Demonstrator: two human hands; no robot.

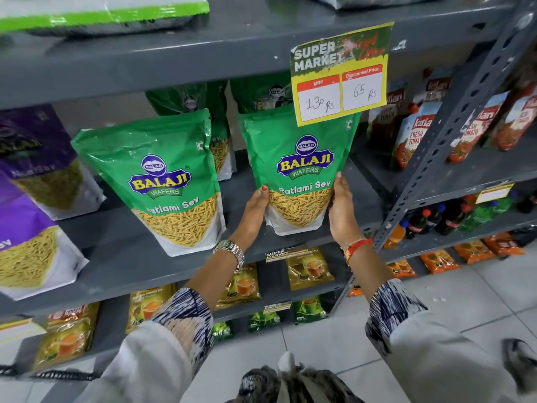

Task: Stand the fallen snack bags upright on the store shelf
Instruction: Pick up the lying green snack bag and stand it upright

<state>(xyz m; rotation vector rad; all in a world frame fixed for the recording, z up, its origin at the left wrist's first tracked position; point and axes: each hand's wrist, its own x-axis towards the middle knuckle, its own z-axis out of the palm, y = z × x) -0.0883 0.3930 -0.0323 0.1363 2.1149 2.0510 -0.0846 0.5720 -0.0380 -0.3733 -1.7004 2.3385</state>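
Both hands clasp one green Ratlami Sev bag [296,170] by its lower sides — the left hand [255,209] on its left edge, the right hand [341,210] on its right edge, each grip closed on the pouch. The bag stands upright near the front edge of the grey shelf [122,257], toward its right end, its top partly behind a yellow price card [340,74]. A second green bag [162,181] stands upright just to its left, apart from it. Purple bags [32,199] lean at the shelf's left end.
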